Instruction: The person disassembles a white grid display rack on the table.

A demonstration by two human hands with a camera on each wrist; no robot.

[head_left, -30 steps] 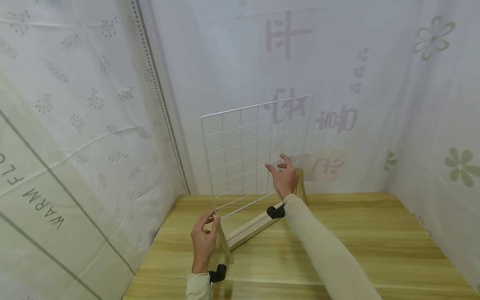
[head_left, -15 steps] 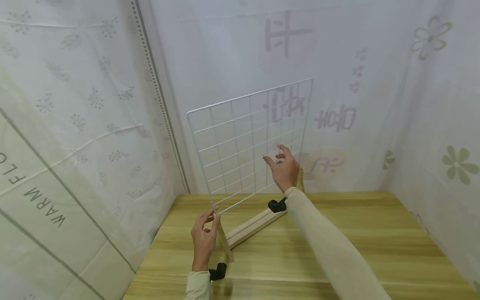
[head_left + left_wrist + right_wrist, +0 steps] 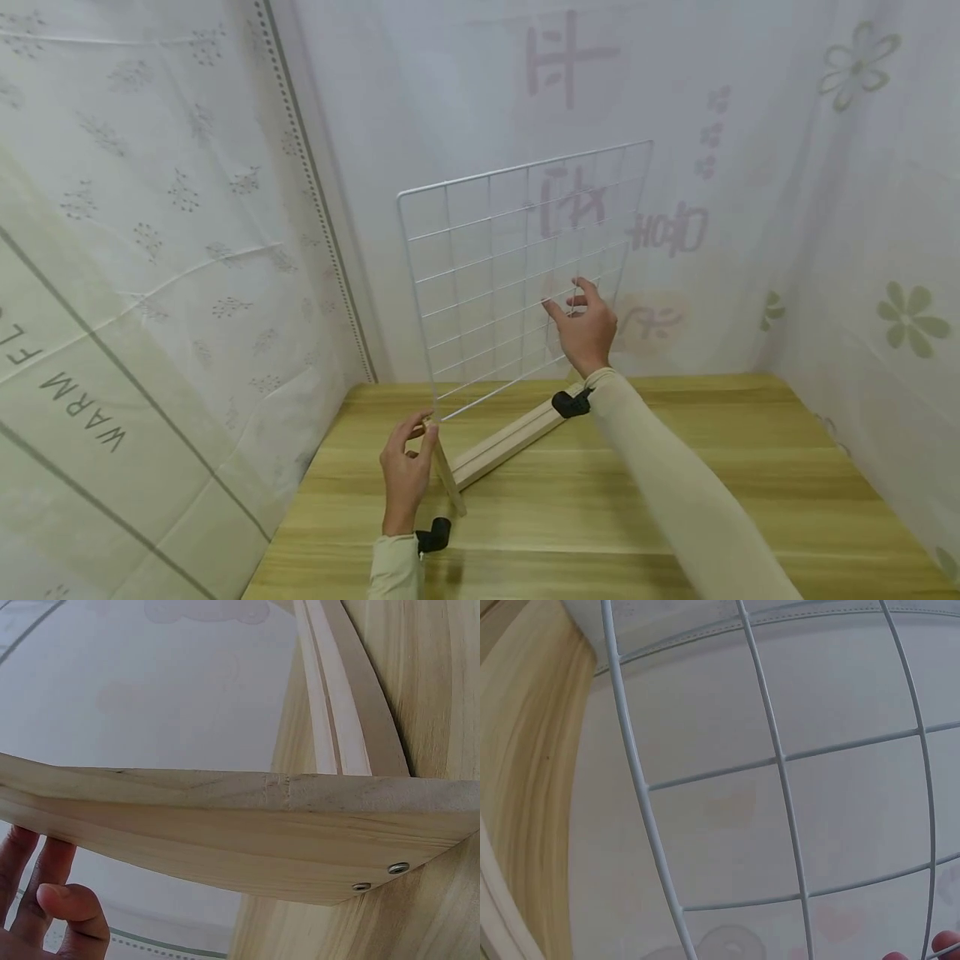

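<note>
A white wire grid panel (image 3: 489,176) stands tilted above a wooden stand (image 3: 510,440). My right hand (image 3: 588,336) pinches the panel's wires near its lower right part. Only the fingertips (image 3: 949,945) of that hand show at the bottom corner of the right wrist view, at the grid wires (image 3: 780,758). My left hand (image 3: 405,475) holds the top end of the stand's near upright (image 3: 448,473), close to the panel's lower left corner. In the left wrist view, two fingers reach behind the upright's edge and the thumb (image 3: 71,904) is bent. My right hand mostly hides the far upright.
The stand rests on a wood-grain table (image 3: 675,483). A grooved crossbar (image 3: 337,697) joins its uprights, and two metal screws (image 3: 398,868) sit in the near one. Printed cloth curtains (image 3: 465,92) enclose the table at the back and sides.
My right hand has raised the grid panel, then shifted it to the right, with its bottom edge now higher over the crossbar. My left hand has stayed at the near upright.
</note>
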